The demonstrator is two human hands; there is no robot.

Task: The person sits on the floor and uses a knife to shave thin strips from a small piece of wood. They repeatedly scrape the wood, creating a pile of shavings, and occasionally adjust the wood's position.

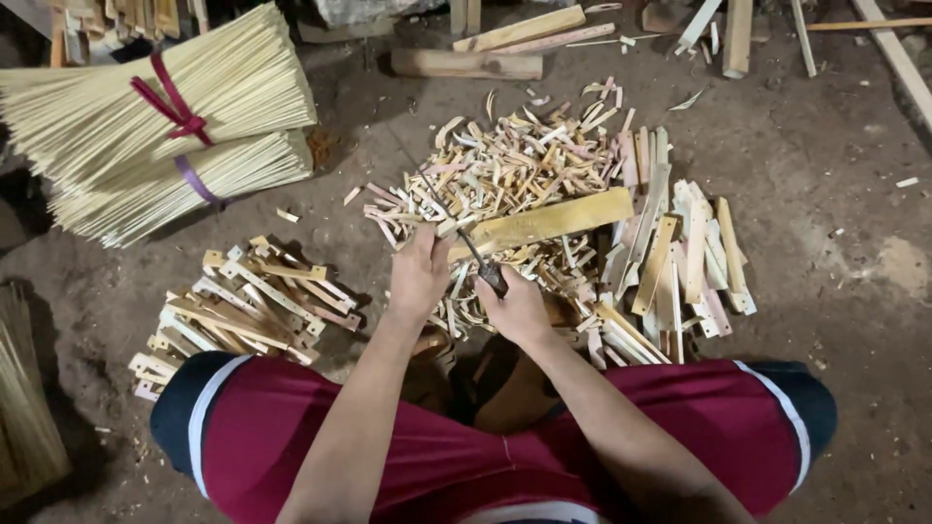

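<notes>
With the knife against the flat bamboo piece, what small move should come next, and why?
Probably push the knife further along the flat bamboo strip. The right hand grips the knife's handle, the left hand steadies the strip's near end, and the blade lies across it.

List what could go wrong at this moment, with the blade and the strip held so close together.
1. The left hand grips the bamboo strip right beside the knife held by the right hand; a slip could cut the fingers.
2. The blade works just above the person's knees, so a slip toward the body could reach the legs.
3. The pile of offcuts under the strip looks loose, so the strip may shift.
</notes>
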